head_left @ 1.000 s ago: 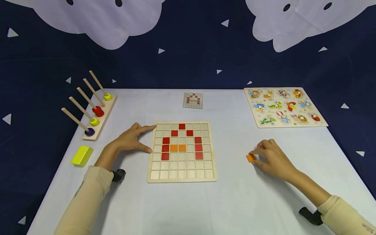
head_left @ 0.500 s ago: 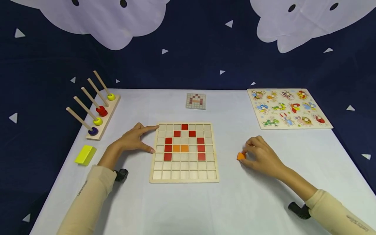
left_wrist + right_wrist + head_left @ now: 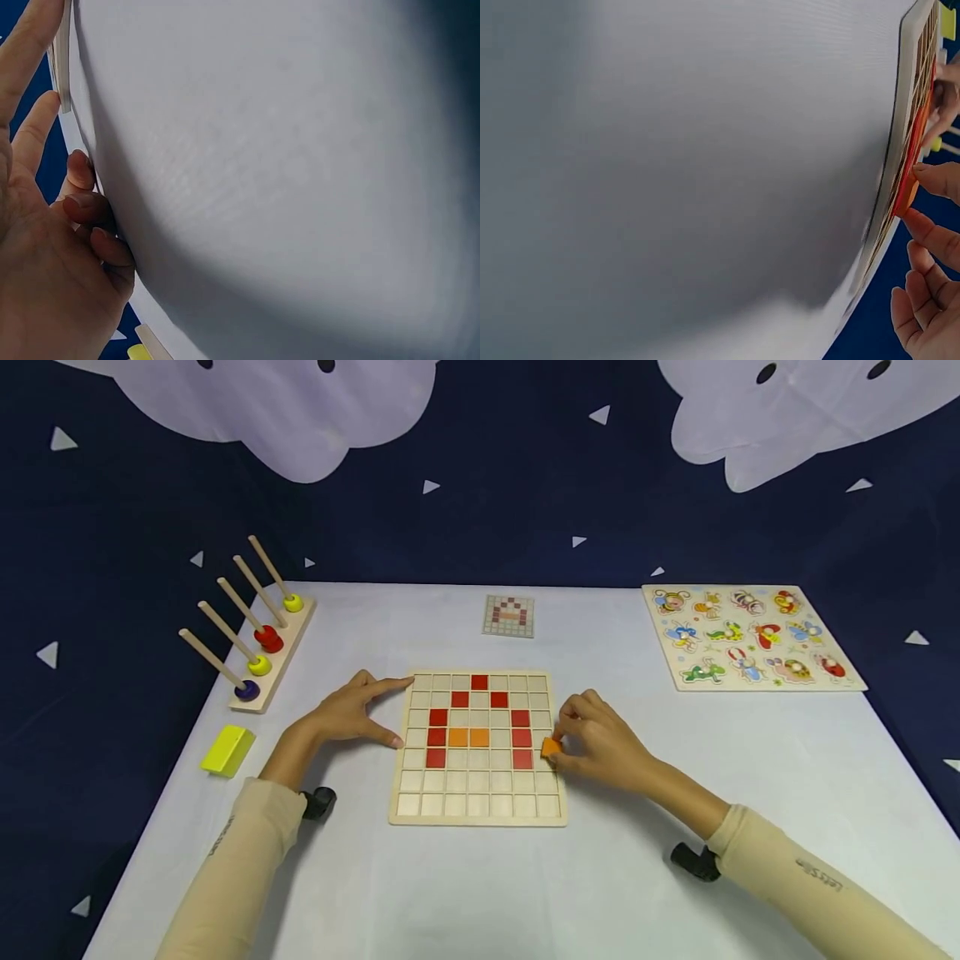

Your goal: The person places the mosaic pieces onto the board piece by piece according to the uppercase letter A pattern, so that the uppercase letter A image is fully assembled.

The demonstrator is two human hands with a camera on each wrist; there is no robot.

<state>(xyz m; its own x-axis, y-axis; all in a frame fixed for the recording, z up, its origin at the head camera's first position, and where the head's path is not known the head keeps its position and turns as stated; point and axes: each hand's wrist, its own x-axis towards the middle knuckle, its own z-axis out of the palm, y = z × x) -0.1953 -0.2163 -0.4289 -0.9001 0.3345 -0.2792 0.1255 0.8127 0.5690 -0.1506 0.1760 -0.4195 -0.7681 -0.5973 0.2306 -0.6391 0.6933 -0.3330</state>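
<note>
A wooden grid board (image 3: 480, 821) lies flat on the table. Red square tiles (image 3: 522, 737) fill several of its cells in an arch shape, and two orange tiles (image 3: 457, 737) sit side by side inside the arch. My left hand (image 3: 347, 713) steadies the board, its index fingertip at the upper left corner and its thumb at the left edge. My right hand (image 3: 603, 743) pinches a loose orange tile (image 3: 551, 747) between thumb and index finger, over the board's right edge. In the right wrist view, that pinched tile (image 3: 909, 196) appears by the board's side.
Behind the board lies a small pattern card (image 3: 508, 616) with a similar arch. At the left stand a peg stand with coloured beads (image 3: 270, 672) and a yellow block (image 3: 228, 751). An insect puzzle board (image 3: 753, 639) occupies the back right of the white table (image 3: 480, 893).
My right hand has carried the orange tile leftward from the open table to the board's right edge. The left hand keeps its place on the board. The whole view has shifted slightly.
</note>
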